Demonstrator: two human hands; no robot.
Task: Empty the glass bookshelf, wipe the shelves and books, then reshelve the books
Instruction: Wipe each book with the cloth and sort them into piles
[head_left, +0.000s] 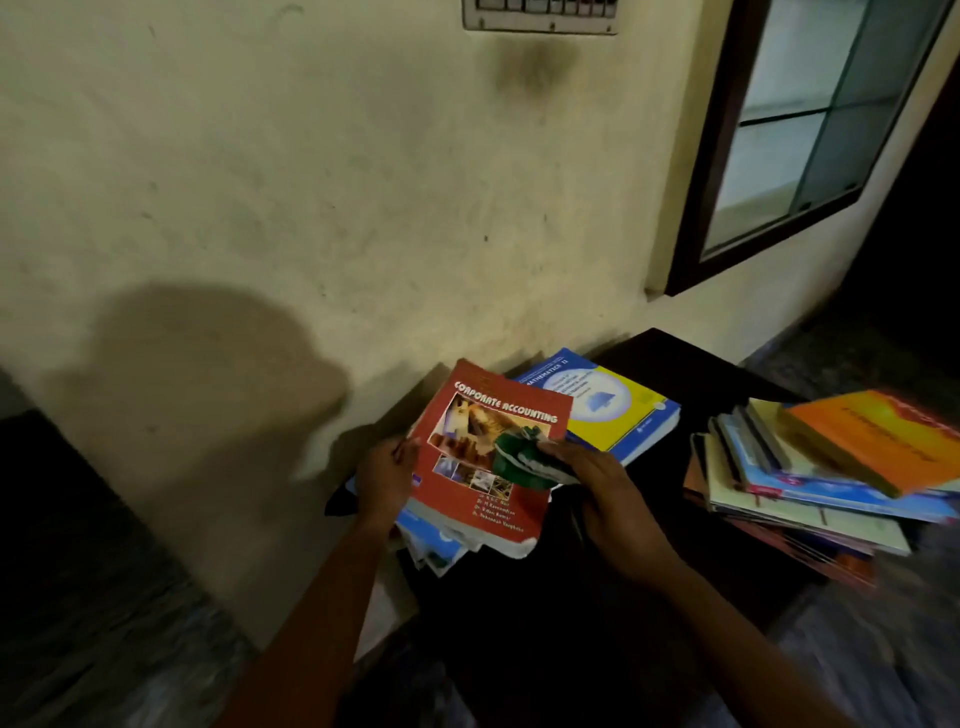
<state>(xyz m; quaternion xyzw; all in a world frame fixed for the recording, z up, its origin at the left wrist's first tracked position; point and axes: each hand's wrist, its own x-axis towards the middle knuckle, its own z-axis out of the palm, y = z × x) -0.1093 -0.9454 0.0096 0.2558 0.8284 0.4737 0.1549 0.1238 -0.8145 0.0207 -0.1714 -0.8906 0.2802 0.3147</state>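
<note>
Head view: the glass bookshelf (789, 135) hangs up to my right, and I see no books behind its panes. They sit on the dark table (675, 364) below, I judge so the shelves can be wiped. A loose stack (810, 483) lies to the right, well apart from a maths book (618, 410) by the wall. The red book (483, 467) rests cover up on other books, partly over the maths book. Its long axis runs away from me, title end toward the wall. My left hand (384, 478) curls round its left edge to steady it. My right hand (608, 488) grips the green cloth (524, 457) against the cover's right side, so I take this as the wiping step.
</note>
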